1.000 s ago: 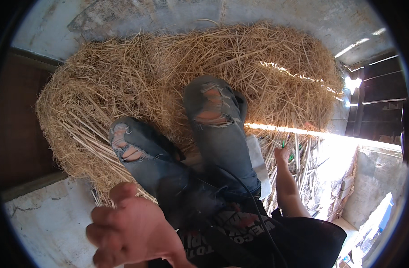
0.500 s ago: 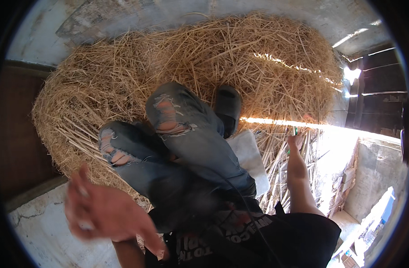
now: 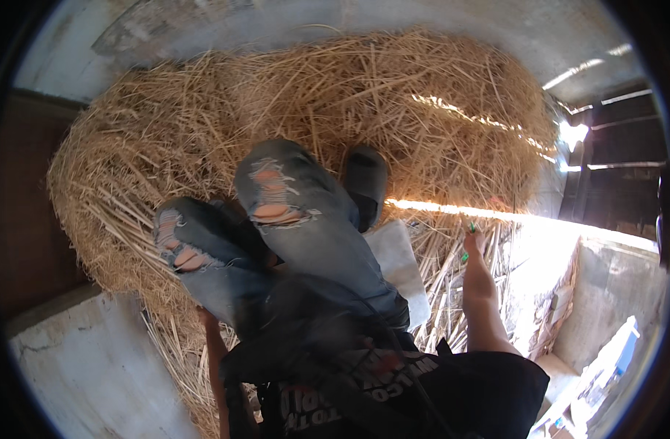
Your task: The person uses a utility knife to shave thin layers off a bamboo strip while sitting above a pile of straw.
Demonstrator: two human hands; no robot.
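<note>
My right hand [image 3: 475, 239] reaches out on the right, over the straw next to a bright strip of sunlight. It is closed on a slim green object [image 3: 464, 257], which shows at two spots beside the fingers; its kind is too small to make out. My left hand [image 3: 204, 316] is low beside my left thigh, at the straw stalks [image 3: 175, 344]. Its fingers are mostly hidden by the leg. Dry straw [image 3: 335, 88] lies in a thick heap in front of and around my bent legs.
A pale flat slab [image 3: 399, 267] is beside my right thigh. My dark slipper [image 3: 365, 179] rests on the straw. Concrete walls [image 3: 93, 366] and dark wooden boards [image 3: 620, 157] enclose the heap. Strong sunlight washes out the floor at right.
My left hand, blurred and raised in front of me before, has dropped down beside my left thigh. My right hand has shifted slightly left and nearer. The view has moved a little.
</note>
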